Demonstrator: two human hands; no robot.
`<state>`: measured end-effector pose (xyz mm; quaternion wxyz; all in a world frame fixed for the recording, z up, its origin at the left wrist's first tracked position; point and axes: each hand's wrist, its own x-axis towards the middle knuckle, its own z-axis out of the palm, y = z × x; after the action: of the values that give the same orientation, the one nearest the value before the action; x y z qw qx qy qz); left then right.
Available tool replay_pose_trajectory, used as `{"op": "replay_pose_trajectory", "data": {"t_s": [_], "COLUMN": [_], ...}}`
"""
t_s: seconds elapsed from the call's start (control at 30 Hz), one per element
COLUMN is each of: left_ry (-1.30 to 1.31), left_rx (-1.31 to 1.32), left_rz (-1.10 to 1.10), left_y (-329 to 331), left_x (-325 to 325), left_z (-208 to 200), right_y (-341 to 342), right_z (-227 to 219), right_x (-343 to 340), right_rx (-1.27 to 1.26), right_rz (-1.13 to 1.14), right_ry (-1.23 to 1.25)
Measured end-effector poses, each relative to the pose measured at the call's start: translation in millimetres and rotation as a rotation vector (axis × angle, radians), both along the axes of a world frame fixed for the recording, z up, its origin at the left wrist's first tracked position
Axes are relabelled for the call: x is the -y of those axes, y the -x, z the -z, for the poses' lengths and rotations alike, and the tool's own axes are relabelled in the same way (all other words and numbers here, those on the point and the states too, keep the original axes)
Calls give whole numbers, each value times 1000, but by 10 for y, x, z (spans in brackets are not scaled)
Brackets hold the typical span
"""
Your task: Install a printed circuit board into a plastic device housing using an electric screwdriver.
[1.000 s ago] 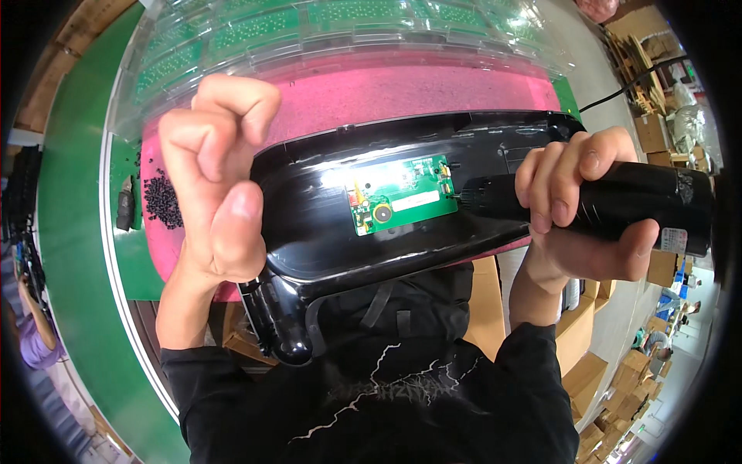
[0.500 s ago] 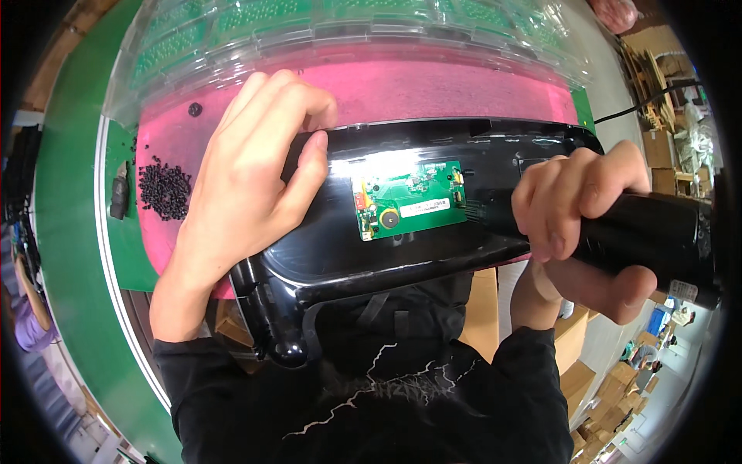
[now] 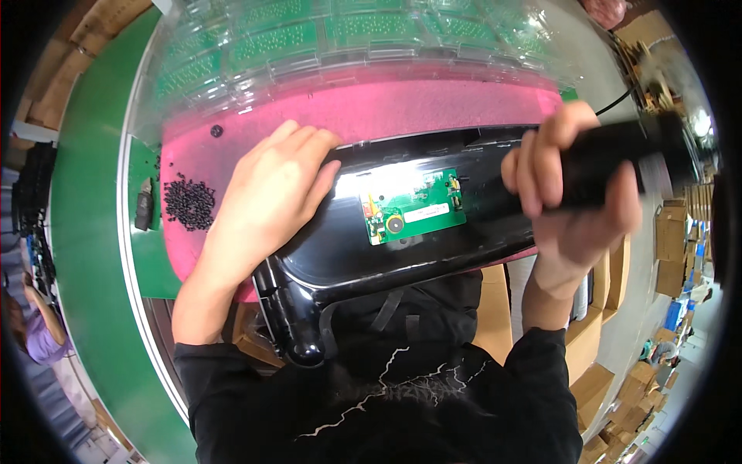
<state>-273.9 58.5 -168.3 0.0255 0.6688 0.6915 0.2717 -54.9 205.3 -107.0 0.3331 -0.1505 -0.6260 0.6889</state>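
A: What sits closest to you?
B: Your black shirt (image 3: 456,417), then, on the near side of the circuit board (image 3: 417,203), the black housing (image 3: 332,263). The board lies inside it facing up, likely so you can get at its parts from above.
A: And your left hand (image 3: 270,189)?
B: It lies over the housing's end, left of the board, thumb apart from the bunched fingers, probably to steady the housing. I cannot tell whether it grips the edge.
A: Your right hand (image 3: 572,236)?
B: Right of the board, wrapped round a black cylindrical tool (image 3: 599,155). You seem to hold it sideways to keep the board in sight. It is blurred, and whether its front end touches anything I cannot tell.
A: Farther out?
B: Well left of the board, a heap of small black pieces (image 3: 189,205) sits on the pink mat (image 3: 433,104), presumably within your left hand's reach. Beyond the board, see-through plastic trays (image 3: 363,54) hold more green boards (image 3: 371,27), perhaps placed there to leave you working room.
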Motion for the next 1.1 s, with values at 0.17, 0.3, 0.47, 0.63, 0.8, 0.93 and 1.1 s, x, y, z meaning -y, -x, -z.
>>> {"op": "replay_pose_trajectory", "data": {"t_s": [0.17, 0.3, 0.47, 0.63, 0.8, 0.93, 1.1], "left_ry": [91, 158, 93, -253, -540, -590, -1248], "left_rx": [-82, -109, -154, -122, -346, -363, 979], "left_rz": [-5, -15, -33, -106, -508, -1234, -754], "left_y": [-69, -65, -79, -250, 556, 81, 514], "left_x": [15, -28, 28, 545, 1955, 1883, 2508], "left_z": [-61, -56, -152, -380, -242, -347, -327], "right_y": [-102, -378, -1404, -2598, -3825, -4216, -4146], "right_z": [-30, -110, 91, 712, 2484, 4033, 4759], "right_x": [-543, -318, -166, -507, -765, -389, 180], "right_rx": [-188, -278, -450, -369, 352, 1195, 1414], "right_rz": [194, 392, 342, 1022, 1511, 1334, 867], "right_ry": [674, 644, 290, 56, 98, 68, 185]}}
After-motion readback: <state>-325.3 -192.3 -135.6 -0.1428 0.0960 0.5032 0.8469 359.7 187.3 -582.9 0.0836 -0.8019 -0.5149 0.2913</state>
